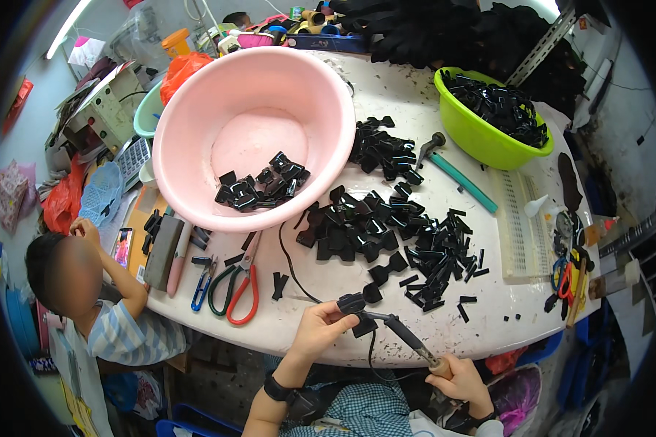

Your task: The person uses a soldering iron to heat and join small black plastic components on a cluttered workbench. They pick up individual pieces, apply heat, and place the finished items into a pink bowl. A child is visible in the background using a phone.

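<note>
My left hand (319,331) pinches a glossy black bow-shaped piece (352,303) above the table's near edge. In my right hand (458,380) is a tool like a soldering iron (407,336), gripped by its pale handle. Its dark shaft slants up to the left, and the bent tip reaches the black piece; I cannot tell whether they touch. Just beyond my hands lie a pile of black bow pieces (350,227) and, to its right, a heap of short black strips (444,255). A thin black cord (291,261) runs past my left hand.
A large pink basin (178,156) holds some black bows; a green basin (459,131) holds many more. Red-and-green-handled scissors (242,288), a blue cutter (202,288) and a grey block (165,251) lie left. A teal bar (463,182) lies right. Another person (116,313) sits at left.
</note>
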`<act>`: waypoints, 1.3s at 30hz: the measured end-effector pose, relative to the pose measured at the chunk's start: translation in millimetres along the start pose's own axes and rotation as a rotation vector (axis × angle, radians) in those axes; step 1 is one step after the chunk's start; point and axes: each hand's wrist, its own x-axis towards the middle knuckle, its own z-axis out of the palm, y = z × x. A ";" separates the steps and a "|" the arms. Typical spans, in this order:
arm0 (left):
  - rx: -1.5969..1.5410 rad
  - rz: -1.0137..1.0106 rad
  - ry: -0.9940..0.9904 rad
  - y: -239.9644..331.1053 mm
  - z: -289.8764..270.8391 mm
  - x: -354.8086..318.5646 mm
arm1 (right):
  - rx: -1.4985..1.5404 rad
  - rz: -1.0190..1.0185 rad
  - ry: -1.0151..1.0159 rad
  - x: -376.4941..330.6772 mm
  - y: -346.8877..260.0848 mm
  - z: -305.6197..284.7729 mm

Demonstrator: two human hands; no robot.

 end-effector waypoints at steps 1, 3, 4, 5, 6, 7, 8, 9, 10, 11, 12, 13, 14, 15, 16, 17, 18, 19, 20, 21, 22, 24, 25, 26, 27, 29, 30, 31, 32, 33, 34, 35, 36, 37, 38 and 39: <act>0.004 -0.001 -0.002 0.5 -0.1 -0.2 | 0.003 -0.010 -0.002 0.2 1.3 0.3; 0.020 0.000 0.002 0.9 0.4 -0.2 | -0.011 -0.018 -0.004 0.7 2.2 0.8; 0.027 0.000 0.003 0.8 0.6 0.1 | -0.026 -0.016 -0.006 0.9 2.2 1.0; 0.042 -0.008 0.002 0.4 0.2 0.5 | -0.042 -0.014 -0.007 1.1 2.5 1.3; 0.057 -0.016 -0.001 0.0 -0.3 1.3 | -0.050 -0.009 -0.009 0.9 4.6 2.1; 0.072 -0.025 -0.004 -0.2 -0.4 1.7 | -0.057 -0.004 -0.011 0.9 8.1 3.7; 0.073 -0.010 -0.011 -0.2 0.0 1.8 | -0.064 0.001 -0.013 0.4 10.0 4.3; 0.075 0.006 -0.015 0.2 -0.1 1.9 | -0.046 0.009 -0.024 1.3 8.9 3.8; 0.076 0.023 -0.020 0.6 0.1 2.1 | -0.028 0.017 -0.035 2.9 6.6 3.1; 0.067 0.038 -0.011 0.9 1.3 2.1 | -0.010 0.025 -0.046 4.1 5.0 2.7; 0.058 0.053 -0.002 1.0 3.3 1.7 | 0.009 0.021 -0.053 5.0 4.5 2.7; 0.049 0.068 0.007 1.0 4.4 1.5 | 0.027 0.017 -0.060 5.8 4.3 2.7; 0.108 0.085 0.022 0.2 2.9 2.5 | 0.047 0.011 -0.069 7.4 4.2 2.8; 0.169 0.103 0.041 -1.0 0.0 3.3 | 0.060 0.002 -0.054 9.0 3.8 2.5; 0.229 0.121 0.061 -0.6 -2.2 3.2 | 0.074 -0.008 -0.040 10.5 3.6 1.6; 0.255 0.136 0.145 3.5 -3.7 4.6 | 0.086 -0.017 -0.028 12.1 3.9 0.6; 0.280 0.149 0.227 11.0 -4.5 9.1 | 0.161 0.087 0.036 11.4 10.0 -0.2; 0.272 0.096 0.310 24.4 -11.6 10.6 | 0.237 0.187 0.098 9.2 19.5 -1.3; 0.245 0.111 0.355 33.6 -23.0 12.8 | 0.311 0.287 0.158 9.8 24.1 -2.0; 0.210 0.194 0.373 51.7 -25.4 14.3 | 0.411 0.409 0.231 16.0 11.5 -9.5; 0.292 0.300 0.426 64.9 -32.5 17.3 | 0.423 0.410 0.251 19.4 19.2 -12.5; 0.204 0.467 0.469 105.3 -35.6 27.6 | 0.316 0.323 0.297 22.8 36.6 -5.0; 0.063 0.523 0.472 119.1 -39.9 29.1 | 0.267 0.305 0.288 25.0 33.2 -4.6; -0.033 0.623 0.329 130.6 -46.2 31.8 | 0.218 0.288 0.280 26.1 27.1 -4.2; 0.028 0.608 0.326 132.2 -49.5 28.2 | 0.168 0.270 0.275 28.6 23.1 -4.3; 0.178 0.542 0.231 124.6 -53.0 12.2 | 0.210 0.272 0.271 26.8 33.5 -2.2; 0.263 0.487 0.137 111.8 -53.7 -1.4 | 0.231 0.276 0.271 26.2 38.1 -1.3; 0.422 0.328 0.076 100.1 -56.2 -16.8 | 0.309 0.319 0.277 27.2 36.0 -2.6; 0.576 0.163 0.011 86.9 -62.4 -35.2 | 0.387 0.365 0.283 26.8 31.2 -4.4; 0.773 -0.019 -0.152 67.8 -78.7 -58.9 | 0.471 0.405 0.279 27.4 27.7 -5.9; 0.797 -0.232 -0.258 59.4 -76.0 -82.0 | 0.465 0.385 0.276 29.3 28.2 -3.5; 0.793 -0.135 -0.401 25.1 -91.7 -107.4 | 0.473 0.366 0.265 29.9 31.0 -2.5; 0.903 -0.338 -0.538 -10.3 -106.0 -138.4 | 0.479 0.353 0.258 30.0 33.1 -2.0; 1.121 -0.396 -0.681 -41.9 -112.6 -171.3 | 0.471 0.361 0.244 28.8 33.2 -3.2; 1.451 -0.542 -0.964 -95.1 -122.4 -213.2 | 0.457 0.363 0.232 27.6 31.3 -4.6; 1.467 -0.696 -1.077 -133.1 -123.8 -238.9 | 0.440 0.358 0.207 29.7 29.1 -4.6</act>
